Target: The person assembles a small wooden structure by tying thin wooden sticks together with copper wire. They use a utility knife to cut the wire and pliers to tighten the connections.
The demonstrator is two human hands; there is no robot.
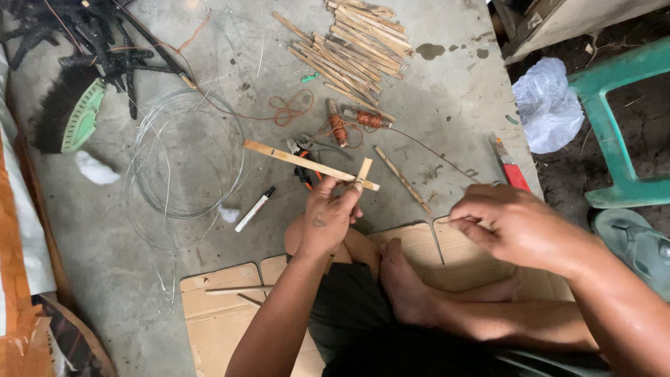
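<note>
Head view: person seated on cardboard [223,314] on the concrete floor [447,98].
Left hand [326,218]: closed on crossed bamboo sticks [307,163], pinching their joint at centre so it stays square.
Right hand [513,225]: at 3 o'clock, fingers narrowed on a thin wire, pulled taut.
Within reach: stick pile [356,45] at 12 o'clock, wire coil [185,157] at 9 o'clock, pliers [307,150].

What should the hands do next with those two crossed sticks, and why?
Probably bring the right hand over to the cross and start winding. The left hand pinches a long stick and a short stick together where they cross, but nothing shows tied around that joint. The right hand's fingers seem to pinch something thin; it is too fine to tell.
</note>
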